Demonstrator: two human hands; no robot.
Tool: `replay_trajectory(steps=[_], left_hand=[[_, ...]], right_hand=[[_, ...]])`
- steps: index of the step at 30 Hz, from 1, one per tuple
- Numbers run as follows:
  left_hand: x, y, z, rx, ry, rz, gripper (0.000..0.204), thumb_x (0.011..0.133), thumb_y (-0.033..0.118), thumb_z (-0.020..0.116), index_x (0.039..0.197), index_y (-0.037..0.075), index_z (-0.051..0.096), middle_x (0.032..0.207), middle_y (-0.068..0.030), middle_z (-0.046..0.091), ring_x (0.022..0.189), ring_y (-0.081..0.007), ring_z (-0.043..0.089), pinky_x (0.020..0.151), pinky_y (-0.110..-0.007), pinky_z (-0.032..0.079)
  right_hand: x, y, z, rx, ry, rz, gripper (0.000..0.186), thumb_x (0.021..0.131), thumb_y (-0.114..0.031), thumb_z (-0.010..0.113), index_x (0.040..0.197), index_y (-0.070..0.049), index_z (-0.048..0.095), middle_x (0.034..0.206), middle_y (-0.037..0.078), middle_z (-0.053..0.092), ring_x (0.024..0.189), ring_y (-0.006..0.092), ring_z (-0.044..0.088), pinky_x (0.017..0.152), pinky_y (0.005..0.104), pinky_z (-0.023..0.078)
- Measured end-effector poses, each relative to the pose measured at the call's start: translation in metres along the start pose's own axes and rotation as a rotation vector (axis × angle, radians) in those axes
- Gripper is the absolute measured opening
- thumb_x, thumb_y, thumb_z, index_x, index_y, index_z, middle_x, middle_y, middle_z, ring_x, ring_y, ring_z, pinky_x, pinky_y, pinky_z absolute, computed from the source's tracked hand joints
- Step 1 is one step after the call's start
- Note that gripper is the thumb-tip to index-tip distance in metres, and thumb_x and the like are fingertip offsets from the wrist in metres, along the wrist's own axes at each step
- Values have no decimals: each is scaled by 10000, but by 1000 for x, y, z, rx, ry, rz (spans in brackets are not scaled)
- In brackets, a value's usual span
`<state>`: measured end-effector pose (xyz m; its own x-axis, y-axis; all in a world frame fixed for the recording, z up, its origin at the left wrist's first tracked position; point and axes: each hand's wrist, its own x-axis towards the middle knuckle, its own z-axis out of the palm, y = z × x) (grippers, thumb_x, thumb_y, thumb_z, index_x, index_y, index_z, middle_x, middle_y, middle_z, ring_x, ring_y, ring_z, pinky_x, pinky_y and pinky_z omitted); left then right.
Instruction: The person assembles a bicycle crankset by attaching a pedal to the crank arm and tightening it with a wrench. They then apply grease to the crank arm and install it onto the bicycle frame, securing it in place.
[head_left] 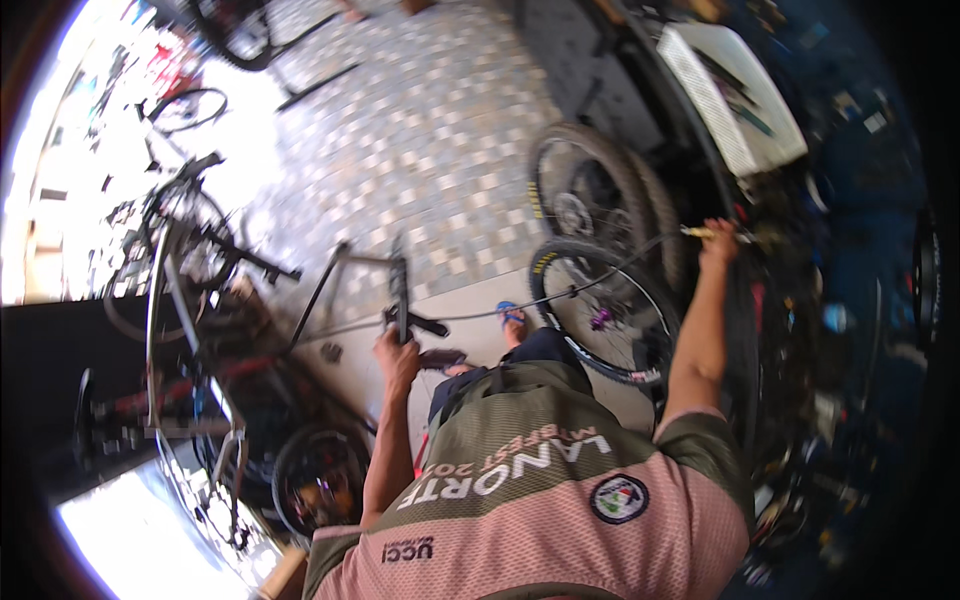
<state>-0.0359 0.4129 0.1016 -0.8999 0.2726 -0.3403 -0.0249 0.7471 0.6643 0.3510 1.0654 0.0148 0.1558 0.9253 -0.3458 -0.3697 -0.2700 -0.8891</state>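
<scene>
My left hand (397, 354) is closed around the lower end of a black bicycle part (401, 290), which has a long upright arm and a short piece sticking out to the right. Its exact kind is blurred. Out to the right, my right hand (718, 240) grips a brass-coloured hose fitting (697, 232) at the bench edge. From near this fitting a dark hose (480, 317) stretches leftward across the front of my legs. Thin frame tubes (340, 262) stand just left of the black part.
Bicycle wheels (605, 310) lean against the bench at right. A white plastic basket (735, 100) with tools sits on the cluttered bench. On the left, a bicycle frame (158, 320) and more bikes stand close by. Tiled floor (420, 150) stretches ahead.
</scene>
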Motion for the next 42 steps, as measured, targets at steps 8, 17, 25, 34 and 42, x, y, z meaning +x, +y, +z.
replay_trajectory(steps=[8,17,25,34,42], left_hand=[[-20,70,-3,224,108,76,449,707,136,682,1129,-17,671,1088,-298,538,1077,-464,473,993,-555,402],[-34,44,-16,211,-47,64,307,685,172,661,896,-36,581,876,-277,521,916,-475,507,807,-584,378],[-67,-20,-34,336,-10,127,319,623,171,692,819,-52,575,889,-321,567,825,-491,537,735,-596,395],[-99,-5,-27,348,-158,203,314,714,226,716,935,12,650,967,-256,562,971,-463,510,882,-561,408],[-129,21,18,241,-252,379,346,725,210,750,945,-35,643,1021,-292,546,1058,-469,478,913,-586,425]], right_hand=[[-16,24,-20,-25,95,80,52,1045,-182,659,1070,-174,703,793,2,629,685,166,636,663,359,584],[-60,45,-13,-344,191,-138,375,1013,-349,734,953,5,625,811,69,641,639,183,627,591,379,576],[-5,4,25,-761,215,-9,553,964,-526,743,784,-11,651,683,73,655,578,214,662,527,420,562],[-167,57,-10,-1253,-197,-395,789,860,-667,737,1166,59,698,1024,254,764,1034,427,734,901,465,575],[-478,82,-39,-503,-1176,451,546,998,-283,757,1458,-45,583,1143,54,723,1034,123,657,845,297,546]])
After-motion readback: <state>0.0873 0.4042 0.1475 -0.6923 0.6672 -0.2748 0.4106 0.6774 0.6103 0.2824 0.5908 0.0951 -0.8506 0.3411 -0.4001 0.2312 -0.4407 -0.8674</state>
